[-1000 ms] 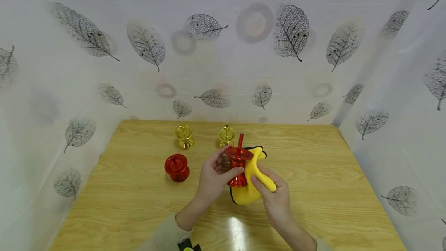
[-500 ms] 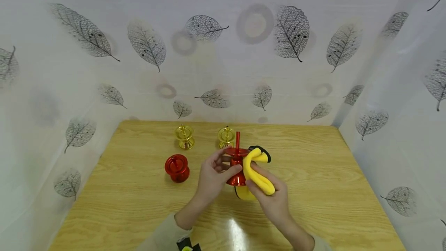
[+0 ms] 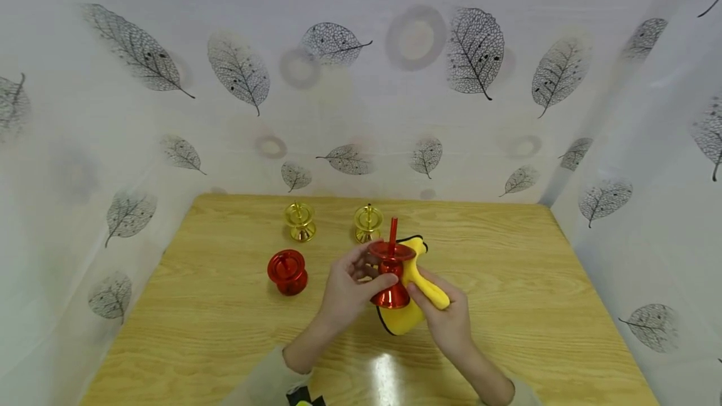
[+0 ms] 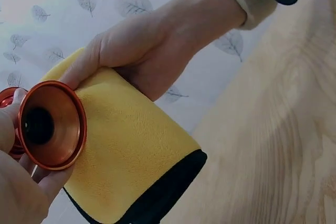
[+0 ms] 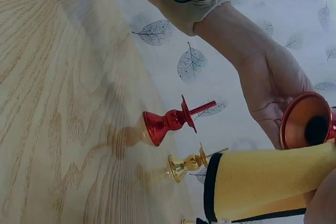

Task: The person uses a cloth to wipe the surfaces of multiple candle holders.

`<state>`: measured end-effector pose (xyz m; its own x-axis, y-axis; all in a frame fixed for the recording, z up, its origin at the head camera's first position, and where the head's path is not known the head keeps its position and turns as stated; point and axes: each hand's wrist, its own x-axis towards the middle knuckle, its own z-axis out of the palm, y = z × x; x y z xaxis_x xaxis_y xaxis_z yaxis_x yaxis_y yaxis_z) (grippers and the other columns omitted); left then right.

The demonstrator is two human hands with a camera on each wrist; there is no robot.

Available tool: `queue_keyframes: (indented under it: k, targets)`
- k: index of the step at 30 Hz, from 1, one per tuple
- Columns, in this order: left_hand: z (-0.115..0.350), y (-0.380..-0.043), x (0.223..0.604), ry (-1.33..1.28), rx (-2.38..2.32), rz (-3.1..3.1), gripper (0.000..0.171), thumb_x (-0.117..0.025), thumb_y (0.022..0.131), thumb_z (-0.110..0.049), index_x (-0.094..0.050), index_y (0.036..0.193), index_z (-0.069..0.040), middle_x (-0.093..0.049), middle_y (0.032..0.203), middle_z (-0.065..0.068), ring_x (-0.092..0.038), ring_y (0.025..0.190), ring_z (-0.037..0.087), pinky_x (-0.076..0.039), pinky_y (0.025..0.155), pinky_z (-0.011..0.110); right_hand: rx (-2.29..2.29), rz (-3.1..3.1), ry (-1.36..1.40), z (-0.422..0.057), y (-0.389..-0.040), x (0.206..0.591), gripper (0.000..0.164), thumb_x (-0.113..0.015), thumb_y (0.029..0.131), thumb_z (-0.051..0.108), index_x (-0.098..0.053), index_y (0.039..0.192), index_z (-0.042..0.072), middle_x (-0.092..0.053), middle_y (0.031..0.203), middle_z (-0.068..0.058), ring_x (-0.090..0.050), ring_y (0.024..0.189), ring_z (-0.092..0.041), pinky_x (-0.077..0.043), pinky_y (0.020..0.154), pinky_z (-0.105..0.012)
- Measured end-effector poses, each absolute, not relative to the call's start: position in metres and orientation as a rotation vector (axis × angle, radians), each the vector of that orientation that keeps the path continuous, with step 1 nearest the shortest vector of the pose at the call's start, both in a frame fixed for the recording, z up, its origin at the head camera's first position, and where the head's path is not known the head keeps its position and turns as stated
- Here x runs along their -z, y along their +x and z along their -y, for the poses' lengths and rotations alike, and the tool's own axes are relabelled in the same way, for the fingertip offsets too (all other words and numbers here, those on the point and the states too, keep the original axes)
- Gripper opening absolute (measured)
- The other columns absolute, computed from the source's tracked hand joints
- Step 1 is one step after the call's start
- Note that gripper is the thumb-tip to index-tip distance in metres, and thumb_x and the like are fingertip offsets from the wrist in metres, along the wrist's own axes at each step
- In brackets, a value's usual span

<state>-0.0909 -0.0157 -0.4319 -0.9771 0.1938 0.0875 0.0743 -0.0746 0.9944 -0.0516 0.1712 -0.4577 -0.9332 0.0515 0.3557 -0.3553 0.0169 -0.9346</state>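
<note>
My left hand (image 3: 348, 287) grips a red metallic candle holder (image 3: 393, 293) by its waist, lifted above the table with its spike pointing up. In the left wrist view the hollow underside of the candle holder (image 4: 62, 124) shows, coppery with a dark hole. My right hand (image 3: 448, 312) pinches a yellow cloth (image 3: 407, 321) with black edging, which lies against the candle holder's right side. A broad fold of the cloth (image 4: 131, 140) hangs down in the left wrist view. The right fingers behind the cloth are partly hidden.
A second red candle holder (image 3: 287, 271) stands on the wooden table (image 3: 214, 331) left of my hands. Two gold candle holders, one at the left (image 3: 300, 221) and one at the right (image 3: 368, 221), stand near the back edge. A leaf-patterned curtain (image 3: 361, 105) surrounds the table.
The cloth shifted up around the candle holder's side, then back down. The held candle holder moved slightly right and toward me. The standing candle holders stayed put.
</note>
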Motion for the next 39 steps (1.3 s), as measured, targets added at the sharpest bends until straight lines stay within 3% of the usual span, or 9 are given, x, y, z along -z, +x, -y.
queue_keyframes:
  k: [4,9,14,18,27,39]
  targets:
    - [0.012,-0.092,0.436,0.318,-2.253,-2.151,0.060,-0.086,0.087,-0.008,-0.063,0.143,-0.004,-0.075,0.111,0.023,-0.071,0.085,0.008,-0.062,0.076,0.023,-1.922,2.008,0.304,-0.168,-0.048,0.456,0.038,-0.066,0.091,-0.018,-0.072,0.127,-0.007,-0.077,0.121,0.016,-0.073,0.101,-0.001,-0.062,0.081,-0.018]
    - [0.009,-0.093,0.437,0.308,-2.257,-2.265,0.061,-0.088,0.086,-0.012,-0.064,0.143,-0.007,-0.077,0.111,0.018,-0.073,0.089,0.008,-0.063,0.079,0.023,-1.887,2.000,0.276,-0.164,-0.044,0.450,0.039,-0.067,0.089,-0.020,-0.070,0.127,-0.012,-0.075,0.125,0.015,-0.073,0.108,-0.001,-0.062,0.086,-0.018]
    - [0.011,-0.092,0.434,0.305,-2.205,-2.269,0.060,-0.083,0.092,-0.015,-0.060,0.146,-0.008,-0.077,0.116,0.016,-0.076,0.093,0.012,-0.063,0.080,0.023,-1.931,2.117,0.088,-0.167,-0.044,0.441,0.035,-0.070,0.094,-0.009,-0.069,0.129,-0.010,-0.075,0.122,0.020,-0.073,0.103,-0.003,-0.063,0.083,-0.020]
    - [0.017,-0.093,0.432,0.338,-2.200,-2.162,0.057,-0.076,0.097,-0.011,-0.056,0.150,-0.007,-0.075,0.123,0.022,-0.075,0.096,0.013,-0.062,0.083,0.022,-1.964,2.181,-0.001,-0.173,-0.049,0.436,0.034,-0.070,0.098,0.000,-0.070,0.132,-0.005,-0.075,0.121,0.020,-0.073,0.103,-0.005,-0.063,0.084,-0.021]
    - [0.023,-0.100,0.430,0.333,-2.154,-1.901,0.063,-0.079,0.093,-0.006,-0.054,0.151,-0.005,-0.066,0.135,0.026,-0.070,0.101,0.016,-0.062,0.086,0.025,-2.130,2.179,0.095,-0.184,-0.056,0.439,0.036,-0.066,0.102,0.003,-0.064,0.135,-0.011,-0.077,0.119,0.015,-0.074,0.101,-0.009,-0.063,0.083,-0.025]
    - [0.019,-0.098,0.434,0.374,-2.093,-2.227,0.069,-0.085,0.088,-0.008,-0.055,0.150,-0.007,-0.075,0.121,0.018,-0.075,0.096,0.023,-0.062,0.084,0.024,-2.119,2.235,0.001,-0.182,-0.060,0.441,0.036,-0.070,0.101,0.006,-0.068,0.134,-0.007,-0.077,0.115,0.017,-0.074,0.098,-0.009,-0.063,0.081,-0.024]
